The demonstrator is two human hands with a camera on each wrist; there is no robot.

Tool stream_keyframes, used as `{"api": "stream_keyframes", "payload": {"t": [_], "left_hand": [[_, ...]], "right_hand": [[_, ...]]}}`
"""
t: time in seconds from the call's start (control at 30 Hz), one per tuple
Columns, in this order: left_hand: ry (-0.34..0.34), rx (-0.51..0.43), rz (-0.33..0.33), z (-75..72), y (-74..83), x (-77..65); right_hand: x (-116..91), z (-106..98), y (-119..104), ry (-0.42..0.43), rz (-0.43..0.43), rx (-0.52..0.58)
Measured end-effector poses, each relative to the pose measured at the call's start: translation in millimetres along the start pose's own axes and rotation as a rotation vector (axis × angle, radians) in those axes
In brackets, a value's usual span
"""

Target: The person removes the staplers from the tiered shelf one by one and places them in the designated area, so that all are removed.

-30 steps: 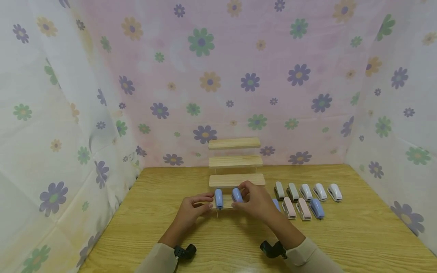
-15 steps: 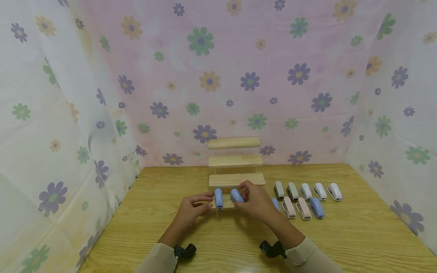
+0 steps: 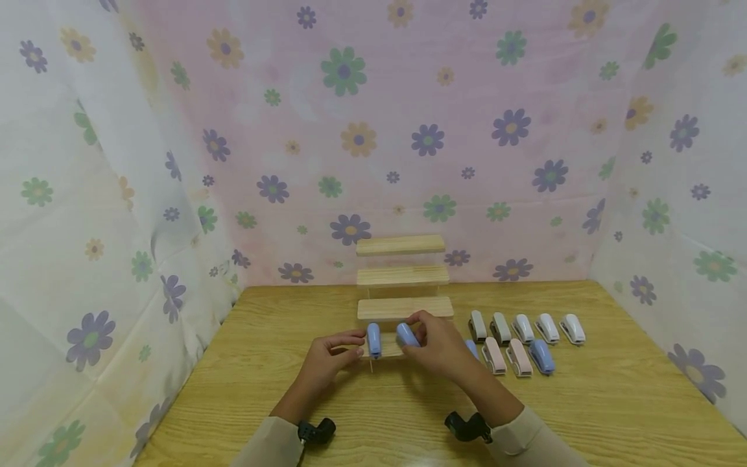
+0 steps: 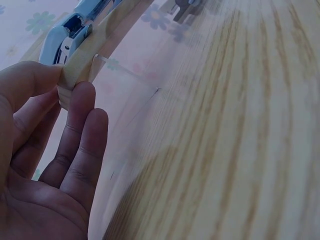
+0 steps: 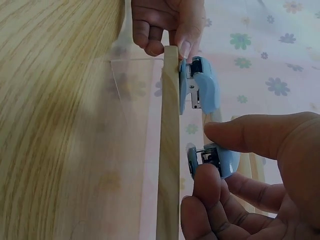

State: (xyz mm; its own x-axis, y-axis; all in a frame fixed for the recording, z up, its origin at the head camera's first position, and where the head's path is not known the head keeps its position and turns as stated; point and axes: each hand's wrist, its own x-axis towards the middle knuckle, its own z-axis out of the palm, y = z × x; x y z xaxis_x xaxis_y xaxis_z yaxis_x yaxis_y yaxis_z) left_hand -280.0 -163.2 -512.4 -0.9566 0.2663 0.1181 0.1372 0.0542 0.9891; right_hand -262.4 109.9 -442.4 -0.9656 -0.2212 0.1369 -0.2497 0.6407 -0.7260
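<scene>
My right hand pinches a small blue stapler between thumb and fingers, over the lowest wooden shelf. In the right wrist view this stapler appears slightly apart from the board. A second blue stapler stands at the left end of that shelf. My left hand holds the shelf's left end. In the left wrist view, the thumb lies on top of the board, right at the standing stapler, with fingers at its edge and underside.
Three higher wooden shelves of the tiered stand rise behind. To the right, grey, white, pink and blue staplers stand in two rows on the wooden table. Flowered cloth surrounds the table.
The stapler in my right hand has turned slightly, its far end swinging left and then a little back right. My left hand and the standing stapler stay in place.
</scene>
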Motion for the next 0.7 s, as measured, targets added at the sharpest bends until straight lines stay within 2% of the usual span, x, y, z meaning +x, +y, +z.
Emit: {"api": "stream_keyframes", "payload": {"t": [0.3,0.7], "left_hand": [[0.001,-0.021,-0.004,0.8,1.0,-0.2],[0.003,-0.010,-0.002,0.8,-0.8,0.4]], "right_hand": [[-1.7,-6.5,0.3,-0.016,0.027,0.040],[-11.1,-18.3,2.7,0.024,0.020,0.040]]}}
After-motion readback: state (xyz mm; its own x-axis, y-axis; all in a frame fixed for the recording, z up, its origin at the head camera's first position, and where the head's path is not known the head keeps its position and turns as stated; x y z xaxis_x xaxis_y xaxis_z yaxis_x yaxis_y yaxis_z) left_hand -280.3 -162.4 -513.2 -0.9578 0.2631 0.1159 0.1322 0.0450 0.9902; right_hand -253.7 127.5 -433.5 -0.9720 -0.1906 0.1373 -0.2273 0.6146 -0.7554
